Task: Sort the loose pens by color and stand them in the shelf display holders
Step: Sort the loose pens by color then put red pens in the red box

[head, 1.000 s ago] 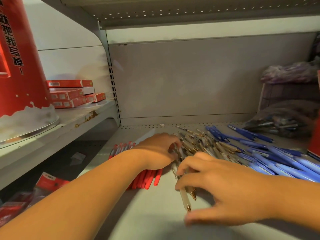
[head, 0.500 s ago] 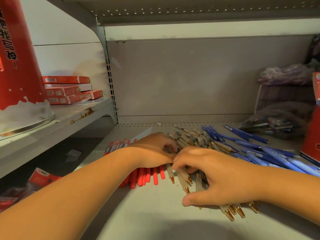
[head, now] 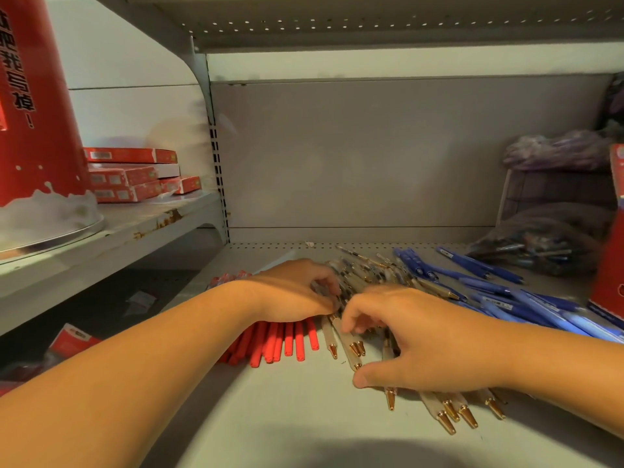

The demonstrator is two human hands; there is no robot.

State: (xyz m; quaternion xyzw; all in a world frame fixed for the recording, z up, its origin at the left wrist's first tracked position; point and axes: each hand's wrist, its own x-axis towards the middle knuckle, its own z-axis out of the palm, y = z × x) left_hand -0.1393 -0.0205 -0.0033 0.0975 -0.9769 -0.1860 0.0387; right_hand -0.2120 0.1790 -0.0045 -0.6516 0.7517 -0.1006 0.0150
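Note:
Three groups of pens lie on the grey shelf (head: 270, 417): red pens (head: 280, 342) on the left, clear pens with gold tips (head: 347, 347) in the middle, blue pens (head: 506, 298) on the right. My left hand (head: 293, 292) lies over the red pens, its fingers curled into the clear pile. My right hand (head: 425, 339) arches over the clear pens with curled fingers and its thumb down on the shelf. More gold tips (head: 449, 412) stick out beneath its wrist. No display holder is in view.
A tall red display cylinder (head: 33, 96) and stacked red boxes (head: 131, 173) stand on the higher left shelf. A plastic bag of pens (head: 540, 251), a purple bag (head: 557, 150) and a red box (head: 611, 248) crowd the right. Red packets (head: 74, 339) lie below left.
My right hand slid forward and left over the clear pens, raking them together beside the red ones. My left hand stayed over the red pens.

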